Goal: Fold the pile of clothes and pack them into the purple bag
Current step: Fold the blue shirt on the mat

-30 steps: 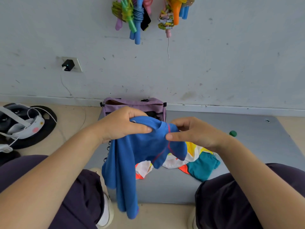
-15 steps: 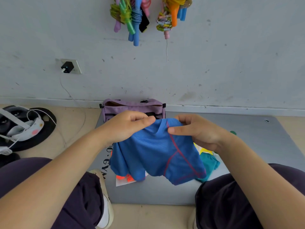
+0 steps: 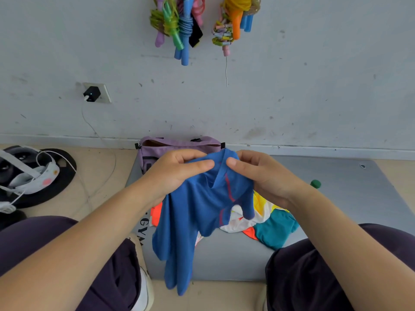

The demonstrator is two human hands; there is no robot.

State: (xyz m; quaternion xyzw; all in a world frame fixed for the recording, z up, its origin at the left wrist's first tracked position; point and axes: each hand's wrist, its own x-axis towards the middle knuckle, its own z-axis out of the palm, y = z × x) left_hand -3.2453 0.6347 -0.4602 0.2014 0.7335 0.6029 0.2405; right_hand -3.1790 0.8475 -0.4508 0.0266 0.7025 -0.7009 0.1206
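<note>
A blue garment (image 3: 197, 221) is held up above the grey mat (image 3: 224, 254) and hangs in loose, uneven folds, a red seam line showing on its right part. Its upper edge is pinched by the left hand (image 3: 177, 173) and the right hand (image 3: 265, 176), thumbs set close together. The step in hand is judged to be the sorting out of this piece before folding; next, its edges would need to be found and spread so that it can be laid flat. Behind it, the pile of clothes (image 3: 267, 218), white, yellow, orange and teal, lies crumpled on the mat. Farther back, the purple bag (image 3: 177, 144) stands against the wall, its top apparently open.
</note>
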